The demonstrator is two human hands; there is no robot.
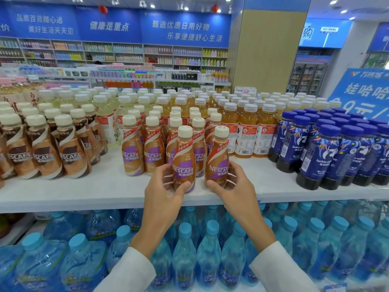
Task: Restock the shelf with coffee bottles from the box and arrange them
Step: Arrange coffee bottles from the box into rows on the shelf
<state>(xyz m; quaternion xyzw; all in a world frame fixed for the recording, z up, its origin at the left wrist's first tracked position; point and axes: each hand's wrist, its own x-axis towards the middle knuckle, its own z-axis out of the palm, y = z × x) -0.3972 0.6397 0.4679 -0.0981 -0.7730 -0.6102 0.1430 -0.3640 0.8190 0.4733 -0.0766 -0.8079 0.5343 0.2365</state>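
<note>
Gripped low on its label by the left hand (166,186), one coffee bottle (183,157) is held upright at the front edge of the white shelf (84,192); a second coffee bottle (217,159), just beside it, is clasped likewise by the right hand (235,184), thumb in front, fingers curled behind; both are placed directly ahead of the purple-labelled coffee rows (143,152); brown-labelled coffee bottles (42,154) are ranged to the left, dark blue bottles (336,157) to the right; blue-capped water bottles (189,249) are packed on the level below.
</note>
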